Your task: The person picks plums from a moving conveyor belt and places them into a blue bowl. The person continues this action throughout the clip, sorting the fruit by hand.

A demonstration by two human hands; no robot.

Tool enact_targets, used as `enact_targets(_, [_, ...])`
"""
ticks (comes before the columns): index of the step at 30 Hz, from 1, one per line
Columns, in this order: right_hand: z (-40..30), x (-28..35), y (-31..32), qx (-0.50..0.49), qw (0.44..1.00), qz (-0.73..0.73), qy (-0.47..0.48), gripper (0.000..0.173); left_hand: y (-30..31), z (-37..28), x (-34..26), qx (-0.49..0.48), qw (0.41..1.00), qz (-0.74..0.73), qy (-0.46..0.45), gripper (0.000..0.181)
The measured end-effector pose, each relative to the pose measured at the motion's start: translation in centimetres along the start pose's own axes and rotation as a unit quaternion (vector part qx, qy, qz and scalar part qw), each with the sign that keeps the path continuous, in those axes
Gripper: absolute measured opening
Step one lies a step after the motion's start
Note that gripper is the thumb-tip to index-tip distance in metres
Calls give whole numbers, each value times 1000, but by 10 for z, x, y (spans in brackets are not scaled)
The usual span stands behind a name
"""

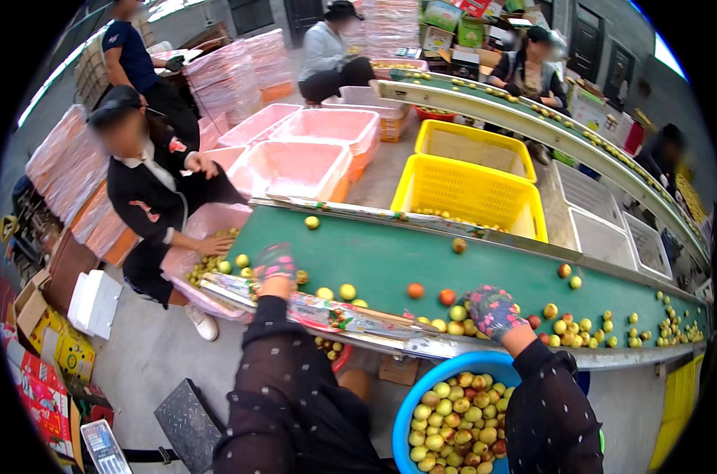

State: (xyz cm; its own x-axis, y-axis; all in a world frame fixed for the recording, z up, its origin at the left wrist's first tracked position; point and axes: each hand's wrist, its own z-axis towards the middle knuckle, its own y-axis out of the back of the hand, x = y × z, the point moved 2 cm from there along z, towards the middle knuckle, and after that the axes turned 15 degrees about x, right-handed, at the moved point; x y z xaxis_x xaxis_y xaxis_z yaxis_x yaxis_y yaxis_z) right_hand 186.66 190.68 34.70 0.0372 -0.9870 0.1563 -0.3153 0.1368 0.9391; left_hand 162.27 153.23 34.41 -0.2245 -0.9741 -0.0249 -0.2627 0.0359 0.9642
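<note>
Green-and-red jujubes [347,291] lie scattered on a green conveyor belt [370,249] in front of me. My left hand [276,262], in a floral glove and blurred, is over the belt's near left edge, close to several jujubes. Its fingers are not clear enough to show a grip. My right hand [496,313], also in a floral glove, reaches over the near rim among a row of jujubes. Its palm side is hidden. Below that wrist stands a blue basin [401,409] full of jujubes [459,423]. Two redder jujubes [416,290] lie between my hands.
A person [157,172] at the left has a hand in a pink-lined crate [195,225] of jujubes at the belt's end. Yellow crates [471,183] and pink-lined crates [293,169] stand beyond the belt. Other people sit along a second conveyor [512,106]. A black-topped platform [189,423] lies on the floor.
</note>
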Motion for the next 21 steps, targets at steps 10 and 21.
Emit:
enact_targets(10, [-1, -49, 22, -128, 950, 282, -42, 32, -56, 42, 50, 18, 969, -234, -82, 23])
enact_targets(21, [12, 3, 8, -8, 994, 104, 24, 32, 12, -28, -111, 136, 810, -530, -209, 34])
